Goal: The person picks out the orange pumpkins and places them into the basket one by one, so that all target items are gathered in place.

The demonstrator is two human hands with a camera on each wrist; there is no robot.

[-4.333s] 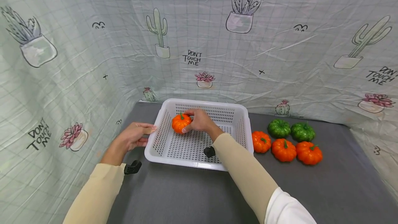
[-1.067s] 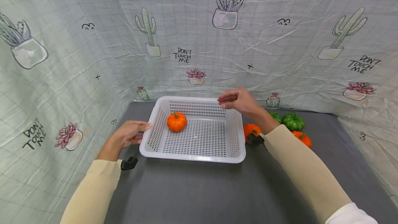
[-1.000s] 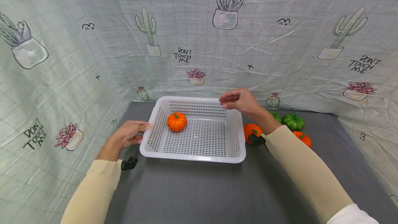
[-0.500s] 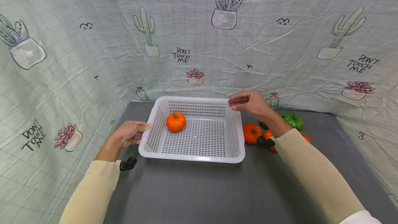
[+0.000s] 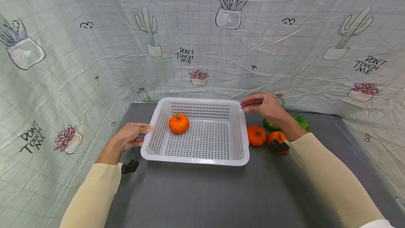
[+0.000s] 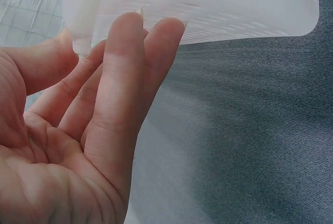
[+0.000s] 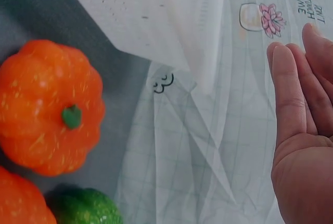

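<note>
My left hand [image 5: 128,137] pinches the left rim of a white perforated plastic basket [image 5: 194,160], thumb on top. In the left wrist view its fingers [image 6: 122,78] lie below the rim, against the basket wall. One small orange pumpkin [image 5: 179,124] with a green stem sits inside the basket, at its left. Above the back right corner of the basket hovers my right hand [image 5: 264,107], holding nothing, fingers extended and close together. Right of the basket, an orange pumpkin [image 5: 256,136] sits against or near its wall, seen large in the right wrist view.
A second orange pumpkin [image 5: 274,137] is partly covered by the black wrist camera [image 5: 280,146]. Two green pumpkins [image 5: 271,126] stand behind, partly hidden by the right wrist. A patterned cloth [image 5: 202,38] hangs behind and left of the grey table [image 5: 196,196].
My right hand released the orange pumpkin inside the basket, rose out, and has been drifting right past the basket's back right corner. The left hand stays on the rim.
</note>
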